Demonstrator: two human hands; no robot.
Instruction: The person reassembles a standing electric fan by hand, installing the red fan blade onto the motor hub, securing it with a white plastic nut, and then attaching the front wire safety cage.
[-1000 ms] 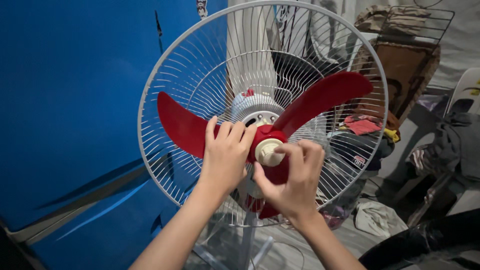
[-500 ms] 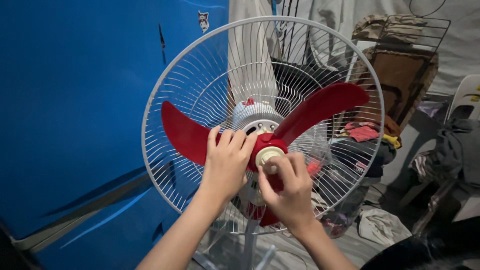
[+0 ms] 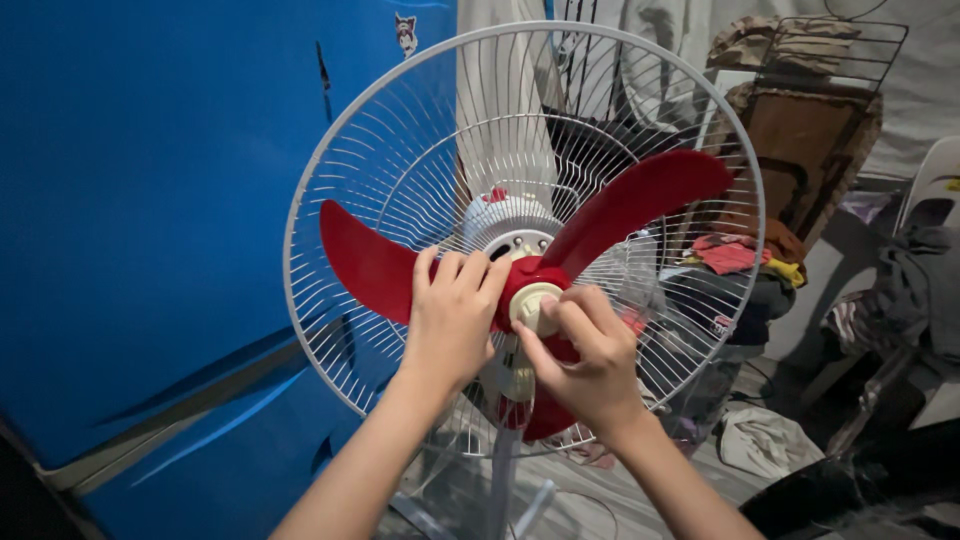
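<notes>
High on the blue panel [image 3: 150, 200] sits a small cartoon sticker [image 3: 405, 35]. Left hand [image 3: 452, 320] clamps the red fan blade [image 3: 372, 265]; right hand [image 3: 590, 362] pinches the cream spinner cap [image 3: 532, 303] at the hub, fingers shifted round since a moment ago. White rear grille [image 3: 350, 130] behind; clothes [image 3: 728, 255] piled right.

A large blue panel [image 3: 150, 220] is filling the left side, with a small cartoon sticker [image 3: 405, 35] sitting near its top right corner. At the upper right, a wire rack [image 3: 835, 45] is standing on a brown cabinet [image 3: 810, 150], with folded cloth lying on the rack's top. Below it, red and yellow clothes [image 3: 735, 255] are lying in a heap. A white plastic chair [image 3: 935, 180] is showing at the right edge, dark garments [image 3: 915, 290] hanging over it. A pale rag [image 3: 765, 440] is lying on the floor.
</notes>
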